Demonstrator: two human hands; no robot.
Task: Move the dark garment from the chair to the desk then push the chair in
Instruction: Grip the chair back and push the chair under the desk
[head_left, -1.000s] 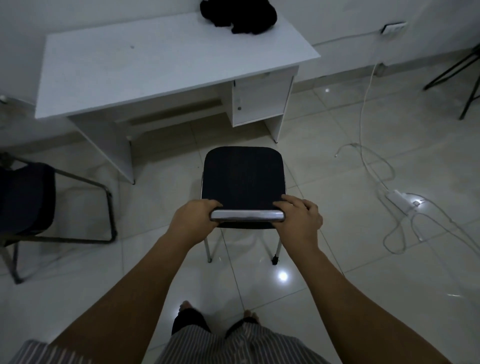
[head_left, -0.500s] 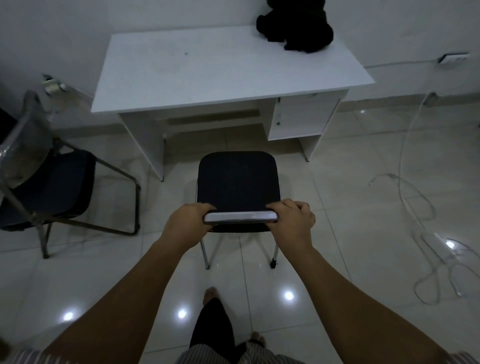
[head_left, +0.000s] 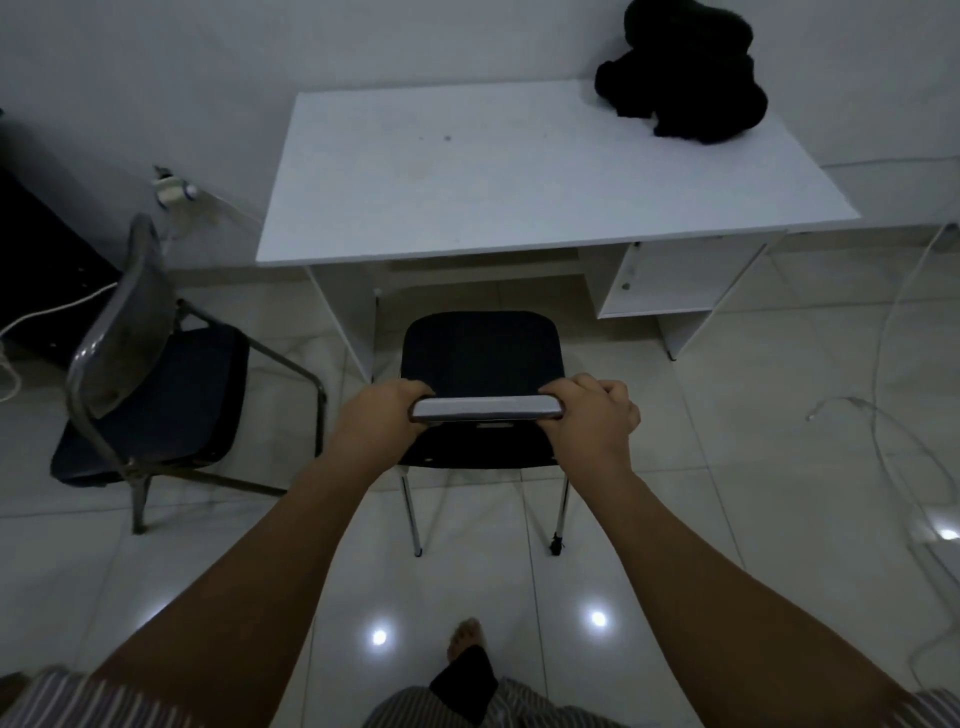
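Observation:
The dark garment (head_left: 685, 88) lies bunched on the far right corner of the white desk (head_left: 467, 182). A chair with a black seat (head_left: 480, 348) and a silvery backrest top stands on the floor just in front of the desk's knee opening, its seat front near the desk edge. My left hand (head_left: 382, 415) grips the left end of the backrest top. My right hand (head_left: 592, 410) grips the right end. The seat is bare.
A second black chair (head_left: 150, 384) with a grey back stands to the left, close to the desk's left leg. A drawer unit (head_left: 670, 280) fills the desk's right side. White cables (head_left: 878, 405) and a power strip lie on the tiled floor at right.
The chair and I have moved closer to the desk and leftward; the seat front now sits near the desk's opening. Both hands keep their grip on the backrest.

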